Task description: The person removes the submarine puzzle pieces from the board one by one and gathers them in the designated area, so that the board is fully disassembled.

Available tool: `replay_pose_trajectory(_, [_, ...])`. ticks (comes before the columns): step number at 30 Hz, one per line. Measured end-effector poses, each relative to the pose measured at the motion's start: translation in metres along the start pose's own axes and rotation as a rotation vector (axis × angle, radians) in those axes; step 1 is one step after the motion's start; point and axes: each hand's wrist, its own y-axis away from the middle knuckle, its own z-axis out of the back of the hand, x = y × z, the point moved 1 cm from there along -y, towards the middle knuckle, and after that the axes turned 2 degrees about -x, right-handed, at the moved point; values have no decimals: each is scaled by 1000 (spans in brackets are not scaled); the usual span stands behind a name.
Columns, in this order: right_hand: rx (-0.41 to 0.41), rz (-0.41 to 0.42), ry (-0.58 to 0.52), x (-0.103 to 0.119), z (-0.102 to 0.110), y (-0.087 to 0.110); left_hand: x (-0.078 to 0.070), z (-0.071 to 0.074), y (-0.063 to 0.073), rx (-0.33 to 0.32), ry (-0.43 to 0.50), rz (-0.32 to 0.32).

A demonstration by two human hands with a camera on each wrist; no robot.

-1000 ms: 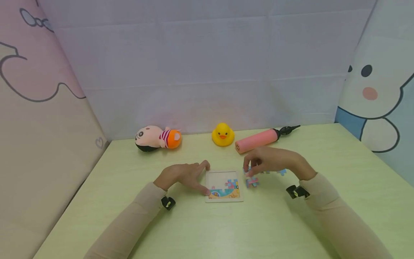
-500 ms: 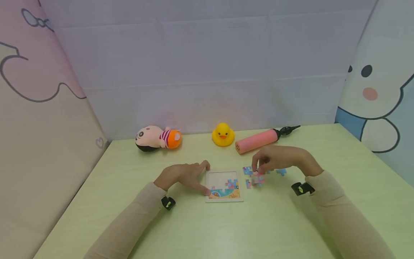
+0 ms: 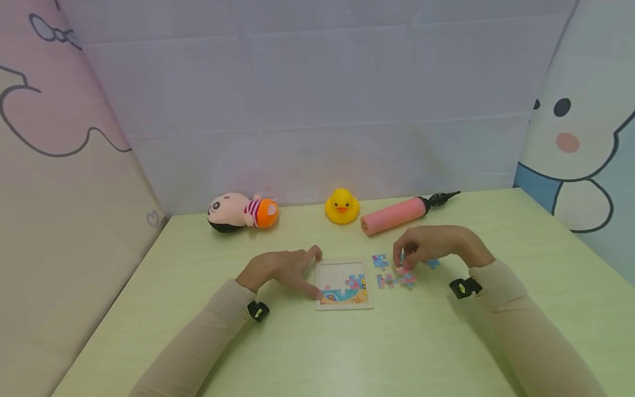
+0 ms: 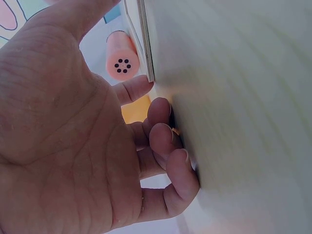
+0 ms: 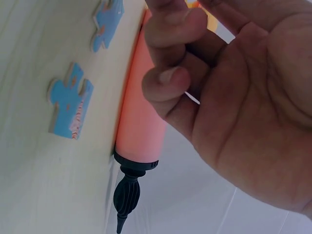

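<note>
A small square puzzle tray (image 3: 344, 307) lies in the middle of the table, its lower part and part of the right side filled with picture pieces. My left hand (image 3: 285, 269) is at its left edge, thumb on the lower left side and index finger touching the upper left corner. In the left wrist view, the other fingers (image 4: 163, 139) bend down to the table. Right of the tray, my right hand (image 3: 426, 245) pinches a pinkish puzzle piece (image 3: 403, 270), largely hidden by fingers. Loose puzzle pieces (image 3: 385, 281) lie around it, including a blue puzzle piece (image 5: 70, 105).
Along the back lie a plush doll (image 3: 243, 212), a yellow rubber duck (image 3: 342, 207) and a pink hand pump (image 3: 394, 215) with a black nozzle. The pump is just behind my right hand. A pale curtain (image 3: 317, 110) rises behind the table (image 3: 317, 353).
My right hand has moved right, away from the tray, uncovering loose pieces beside it. One pinkish piece now lies farther right. The left hand and tray have not moved.
</note>
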Motion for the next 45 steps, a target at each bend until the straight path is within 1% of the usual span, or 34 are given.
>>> replay_pose_trajectory(9, [13, -51, -16, -7, 1, 1, 0, 2, 0, 1, -7, 1])
replay_pose_trajectory(15, [10, -35, 11, -10, 2, 0, -1, 2, 0, 7, -1, 4])
replay_pose_trajectory(22, [22, -12, 16, -11, -1, -2, -1, 1, 0, 9, -8, 15])
replay_pose_trajectory(28, [8, -26, 54, -10, -1, -3, 0, 0, -1, 10, -5, 13])
replay_pose_trajectory(37, [5, -11, 62, -10, 0, -2, 0, 0, 0, 2, -20, 2])
replay_pose_trajectory(45, [16, -24, 67, -11, 0, -3, -1, 0, 0, 6, -22, 7])
